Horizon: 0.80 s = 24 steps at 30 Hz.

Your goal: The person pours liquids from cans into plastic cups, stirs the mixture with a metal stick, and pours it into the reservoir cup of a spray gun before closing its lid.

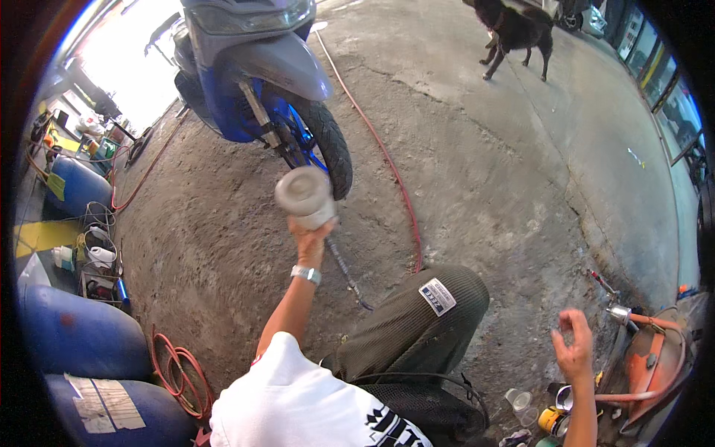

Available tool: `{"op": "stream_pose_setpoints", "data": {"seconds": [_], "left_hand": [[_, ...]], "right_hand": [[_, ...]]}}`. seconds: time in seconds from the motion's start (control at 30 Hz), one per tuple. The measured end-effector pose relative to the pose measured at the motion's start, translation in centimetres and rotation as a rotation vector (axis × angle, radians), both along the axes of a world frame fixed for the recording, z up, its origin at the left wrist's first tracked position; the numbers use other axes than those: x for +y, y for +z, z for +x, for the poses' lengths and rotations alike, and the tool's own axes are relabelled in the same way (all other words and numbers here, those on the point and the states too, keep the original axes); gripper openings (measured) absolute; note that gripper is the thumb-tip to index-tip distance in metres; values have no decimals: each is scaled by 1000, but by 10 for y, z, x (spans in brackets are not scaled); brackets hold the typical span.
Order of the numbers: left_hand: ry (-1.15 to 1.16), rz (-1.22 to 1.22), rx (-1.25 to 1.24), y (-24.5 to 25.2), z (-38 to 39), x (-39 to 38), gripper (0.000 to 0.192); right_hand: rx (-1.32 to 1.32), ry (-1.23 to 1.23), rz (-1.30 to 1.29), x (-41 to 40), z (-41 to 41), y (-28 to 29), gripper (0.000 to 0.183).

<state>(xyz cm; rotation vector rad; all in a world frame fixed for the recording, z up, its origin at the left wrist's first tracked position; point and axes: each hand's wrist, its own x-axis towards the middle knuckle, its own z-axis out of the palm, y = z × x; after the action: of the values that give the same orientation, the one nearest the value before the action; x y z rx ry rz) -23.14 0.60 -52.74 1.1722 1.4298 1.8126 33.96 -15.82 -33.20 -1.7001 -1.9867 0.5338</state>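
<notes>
My left hand (313, 232) is closed around a light-coloured cup-shaped container (303, 193) with a round top, blurred by motion; its exact kind I cannot tell. It is held in front of the front tyre (329, 142) of a grey and blue scooter (262, 61). Out to the right, my right hand (574, 343) holds nothing, its thumb and fingers curved and apart. Below that hand a clear plastic cup (520, 399) and a yellow and black tin (553, 420) stand on the floor. A spray gun with a metal cup (618, 313) is beside it, near an orange wheelbarrow-like frame (645, 363).
A red hose (391, 162) runs across the rough concrete floor, and another lies coiled (181, 374) at the lower left beside blue plastic drums (84, 329). A black dog (516, 33) stands at the top right. Bottles and tools crowd the left edge.
</notes>
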Motion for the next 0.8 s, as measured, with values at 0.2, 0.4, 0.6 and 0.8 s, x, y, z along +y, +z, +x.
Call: {"op": "stream_pose_setpoints", "data": {"seconds": [0.2, 0.4, 0.6, 0.8], "left_hand": [[-800, 244, -29, 104, 160, 67, 102], [-1263, 249, -119, 134, 336, 67, 105], [-1853, -47, -222, 106, 426, 21, 104], [-2061, -301, -234, 115, 443, -9, 108]], "right_hand": [[14, 16, 209, 57, -95, 55, 62], [-262, -223, 558, 64, -86, 56, 80], [-344, -480, 570, 29, -58, 40, 80], [-301, -607, 481, -8, -33, 20, 75]]}}
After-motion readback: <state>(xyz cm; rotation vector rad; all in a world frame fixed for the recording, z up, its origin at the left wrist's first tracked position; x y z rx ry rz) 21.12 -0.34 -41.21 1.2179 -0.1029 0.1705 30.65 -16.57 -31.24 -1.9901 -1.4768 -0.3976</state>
